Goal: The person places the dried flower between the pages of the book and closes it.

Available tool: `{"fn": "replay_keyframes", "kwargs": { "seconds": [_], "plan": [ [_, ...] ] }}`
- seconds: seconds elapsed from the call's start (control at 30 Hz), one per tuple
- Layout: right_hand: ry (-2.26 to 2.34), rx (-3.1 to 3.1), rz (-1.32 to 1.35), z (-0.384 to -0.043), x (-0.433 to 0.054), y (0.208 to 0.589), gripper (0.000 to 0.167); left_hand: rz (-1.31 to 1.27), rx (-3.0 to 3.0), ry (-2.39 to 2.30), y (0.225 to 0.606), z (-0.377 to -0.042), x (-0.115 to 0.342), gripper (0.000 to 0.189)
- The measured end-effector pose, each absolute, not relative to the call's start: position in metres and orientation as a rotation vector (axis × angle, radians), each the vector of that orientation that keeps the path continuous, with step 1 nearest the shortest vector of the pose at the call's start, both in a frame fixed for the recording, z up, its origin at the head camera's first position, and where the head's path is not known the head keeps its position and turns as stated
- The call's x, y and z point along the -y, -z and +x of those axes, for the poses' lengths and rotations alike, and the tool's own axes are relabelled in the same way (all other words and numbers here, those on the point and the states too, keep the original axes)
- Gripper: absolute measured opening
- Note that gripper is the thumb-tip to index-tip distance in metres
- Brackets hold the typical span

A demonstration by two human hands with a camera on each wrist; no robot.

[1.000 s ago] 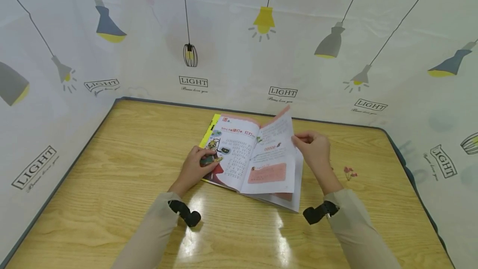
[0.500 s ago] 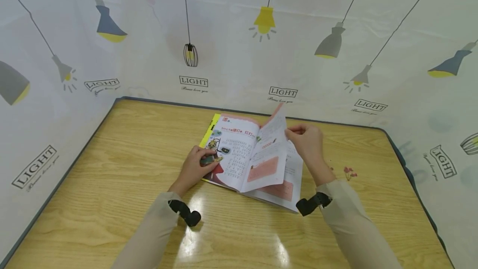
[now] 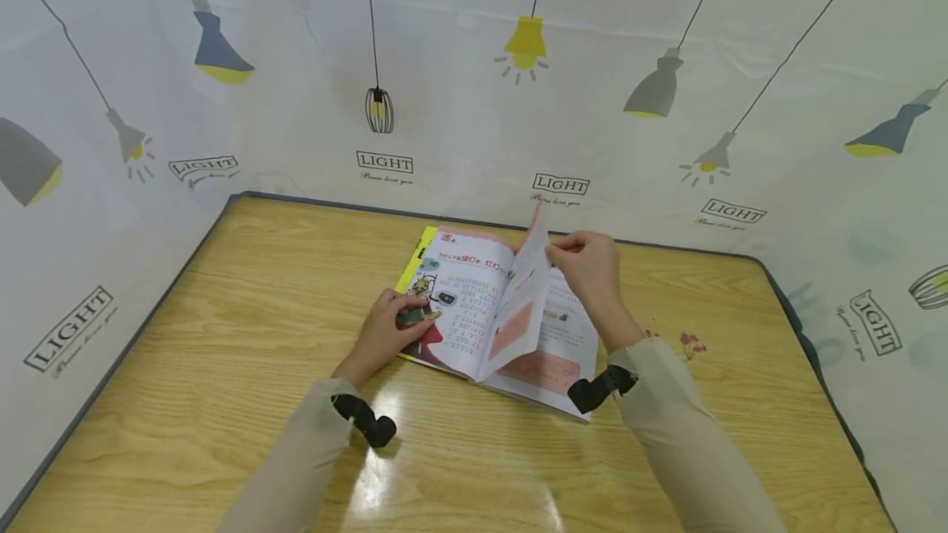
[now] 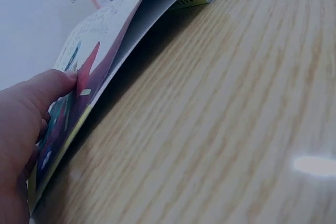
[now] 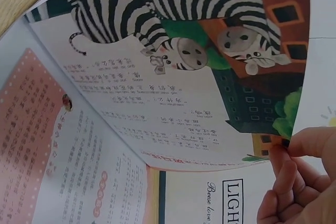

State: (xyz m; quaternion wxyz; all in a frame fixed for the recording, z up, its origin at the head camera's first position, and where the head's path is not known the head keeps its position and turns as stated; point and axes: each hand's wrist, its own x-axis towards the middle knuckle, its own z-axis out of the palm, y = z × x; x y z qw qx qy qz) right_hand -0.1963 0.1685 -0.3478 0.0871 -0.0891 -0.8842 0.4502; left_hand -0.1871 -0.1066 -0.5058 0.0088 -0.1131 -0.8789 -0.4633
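Observation:
An open illustrated book (image 3: 467,303) lies on the wooden table, its left page covered in print and pictures. My left hand (image 3: 388,326) rests on the lower left of that page; the left wrist view shows the thumb (image 4: 55,82) laid on the printed paper near the book's edge. With thumb and fingertips, my right hand (image 3: 592,274) pinches the upper outer corner of a single page (image 3: 522,303), which stands raised and bowed over the right half. Zebras and buildings fill the back of this lifted page (image 5: 173,66) in the right wrist view. Below it shows another page with a pink text box (image 3: 544,373).
The wooden table (image 3: 244,385) extends around the book, bordered by a dark edge. A white curtain (image 3: 452,39) printed with lamps and "LIGHT" stands behind and at both sides. Small red flower marks (image 3: 692,344) show on the table at right.
My right hand has moved left with the pinched page, which now stands steeper and uncovers more of the page beneath. My left hand has stayed in place on the left page.

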Motion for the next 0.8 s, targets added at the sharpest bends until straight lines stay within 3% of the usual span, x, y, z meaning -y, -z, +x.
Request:
{"fn": "replay_keyframes", "kwargs": {
  "seconds": [0.47, 0.63, 0.8],
  "plan": [
    [-1.396, 2.646, -0.31, -0.205, -0.152, 0.343, 0.014, -0.433, 2.77, 1.344, 0.484, -0.191, 0.106, 0.032],
    [-1.405, 2.672, -0.29, -0.207, -0.146, 0.34, 0.016, -0.418, 2.769, 1.353, 0.467, -0.193, 0.101, 0.034],
    [-1.377, 2.686, -0.282, -0.21, -0.14, 0.338, 0.016, -0.562, 2.637, 1.384, 0.441, -0.194, 0.09, 0.028]
  ]
}}
